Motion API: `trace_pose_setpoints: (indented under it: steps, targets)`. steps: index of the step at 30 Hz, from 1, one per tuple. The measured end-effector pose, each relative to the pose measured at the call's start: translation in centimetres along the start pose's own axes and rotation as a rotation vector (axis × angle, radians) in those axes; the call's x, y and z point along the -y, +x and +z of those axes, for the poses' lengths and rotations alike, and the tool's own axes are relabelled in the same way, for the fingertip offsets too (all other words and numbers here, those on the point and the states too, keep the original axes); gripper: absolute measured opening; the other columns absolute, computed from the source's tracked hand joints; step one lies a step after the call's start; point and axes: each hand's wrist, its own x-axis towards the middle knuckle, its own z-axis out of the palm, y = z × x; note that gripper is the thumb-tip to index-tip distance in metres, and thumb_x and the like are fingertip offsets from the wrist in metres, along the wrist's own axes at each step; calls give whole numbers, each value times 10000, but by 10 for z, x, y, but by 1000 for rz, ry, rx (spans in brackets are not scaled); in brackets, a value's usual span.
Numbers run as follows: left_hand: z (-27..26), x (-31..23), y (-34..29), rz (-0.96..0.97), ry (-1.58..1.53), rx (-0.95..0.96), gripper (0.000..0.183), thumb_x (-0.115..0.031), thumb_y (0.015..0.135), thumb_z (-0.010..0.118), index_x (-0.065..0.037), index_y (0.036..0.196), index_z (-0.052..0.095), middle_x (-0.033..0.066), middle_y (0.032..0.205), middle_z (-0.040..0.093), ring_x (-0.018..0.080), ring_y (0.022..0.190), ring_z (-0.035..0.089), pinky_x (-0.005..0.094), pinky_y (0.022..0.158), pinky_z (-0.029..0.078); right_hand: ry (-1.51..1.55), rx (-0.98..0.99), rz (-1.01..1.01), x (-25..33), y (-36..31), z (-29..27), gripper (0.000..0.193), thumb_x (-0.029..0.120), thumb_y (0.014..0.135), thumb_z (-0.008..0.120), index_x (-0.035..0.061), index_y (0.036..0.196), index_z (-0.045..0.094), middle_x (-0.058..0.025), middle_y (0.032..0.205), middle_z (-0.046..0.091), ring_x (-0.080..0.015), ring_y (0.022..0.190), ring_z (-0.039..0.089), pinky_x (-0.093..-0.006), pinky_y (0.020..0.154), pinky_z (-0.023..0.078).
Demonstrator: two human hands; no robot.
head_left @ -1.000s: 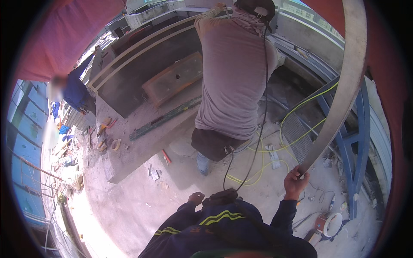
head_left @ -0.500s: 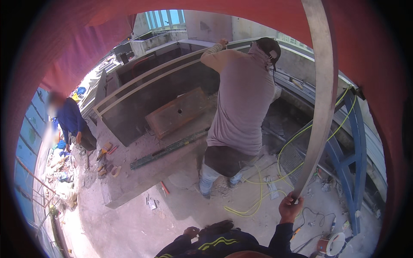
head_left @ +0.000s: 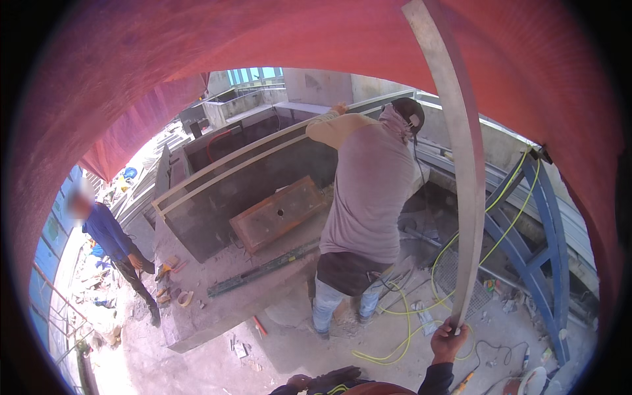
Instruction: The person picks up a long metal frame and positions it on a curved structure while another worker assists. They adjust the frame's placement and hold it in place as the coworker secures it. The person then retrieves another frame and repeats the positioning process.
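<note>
My right hand (head_left: 449, 342) grips the lower end of a long grey metal bar (head_left: 466, 191). The bar stands nearly upright, leaning left at its top, which rises against the red cloth. At the bottom edge my left hand (head_left: 299, 382) is small and partly cut off. Its fingers look curled, and what they hold, if anything, is hidden. Beside it lies a dark, bunched cloth or glove (head_left: 336, 380) against my clothing.
A co-worker in grey (head_left: 368, 191) stands ahead at a frame with pale rails (head_left: 230, 161). Another person (head_left: 108, 230) is at left. Around are a rusty panel (head_left: 280, 212), a green beam (head_left: 263, 268), a yellow hose (head_left: 408, 329), a blue steel frame (head_left: 540, 257) and red cloth overhead (head_left: 316, 46).
The bar's top has swung left, and my right hand sits lower in view. The whole scene has shifted down. The person at left now stands straighter.
</note>
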Motion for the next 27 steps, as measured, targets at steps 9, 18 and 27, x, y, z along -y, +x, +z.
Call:
trace_pose_setpoints:
  steps: [9, 18, 27]
  targets:
    - [-11, -16, 13, 141, 231, -72, 459, -563, 940, 654, -190, 1177, 777, 46, 1135, 782, 190, 973, 759, 355, 875, 604, -28, 57, -5, -3, 3, -8, 335, 404, 933, 625, 88, 1034, 675, -38, 885, 688, -102, 629, 611, -225, 487, 488]
    - [-23, -12, -24, -31, -66, -26, 282, -348, 960, 735, -158, 1165, 769, 21, 947, 782, 141, 735, 742, 296, 627, 594, 39, -10, -24, -9, 0, -4, 353, 403, 940, 613, 78, 1070, 659, -72, 914, 695, -116, 630, 610, -223, 486, 471]
    - [-27, -15, -18, -15, 156, -62, 329, -376, 861, 796, -215, 1147, 801, 78, 1019, 795, 197, 883, 767, 365, 788, 605, 42, 22, -10, -8, -3, -5, 425, 409, 939, 634, 7, 1075, 636, -92, 884, 683, -132, 626, 604, -223, 494, 468]
